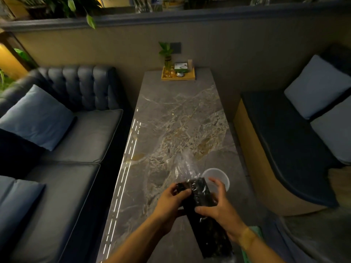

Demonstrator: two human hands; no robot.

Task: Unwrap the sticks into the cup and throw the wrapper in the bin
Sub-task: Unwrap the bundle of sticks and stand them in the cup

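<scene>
A long pack of black sticks (207, 221) in a clear plastic wrapper (187, 168) is held above the near end of the marble table (171, 120). My left hand (171, 200) grips the pack's upper left side near the top of the sticks. My right hand (218, 204) holds its right side, with the thumb across the front. The wrapper's loose clear end sticks up beyond the sticks. A clear plastic cup (218, 177) stands upright on the table just behind my right hand. No bin is in view.
A yellow tray (178, 76) with a small plant and small items sits at the table's far end. A dark sofa with blue cushions (38, 116) runs along the left. A bench with pale cushions (315, 86) is on the right.
</scene>
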